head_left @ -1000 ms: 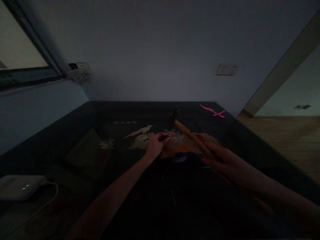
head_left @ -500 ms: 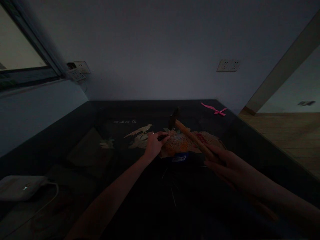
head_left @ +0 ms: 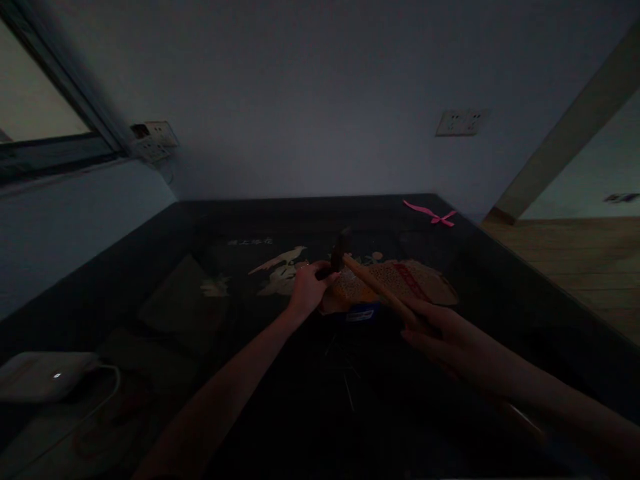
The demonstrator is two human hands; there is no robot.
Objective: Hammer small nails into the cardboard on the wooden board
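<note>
My right hand [head_left: 445, 337] is wrapped round the wooden handle of a hammer [head_left: 376, 285]. The hammer's dark head is down beside the fingertips of my left hand [head_left: 309, 288], seemingly touching or just above what they pinch. That held thing is small and dark, and its kind cannot be made out in the dim light. Under the hammer lies a flat, speckled tan and orange piece [head_left: 393, 277] with a red band across it. At its near edge sits a blue item with a white label [head_left: 361, 313].
The dark tabletop [head_left: 280, 217] bears a printed bird and flower picture [head_left: 280, 267]. A pink ribbon [head_left: 436, 217] lies at the far right. On the left is a white device [head_left: 45, 375] with a cable. Wall sockets [head_left: 459, 123] are behind.
The hammer head has come down and slightly left, closer to my left fingertips. My right hand moved a little left with it, while my left hand stayed nearly in place.
</note>
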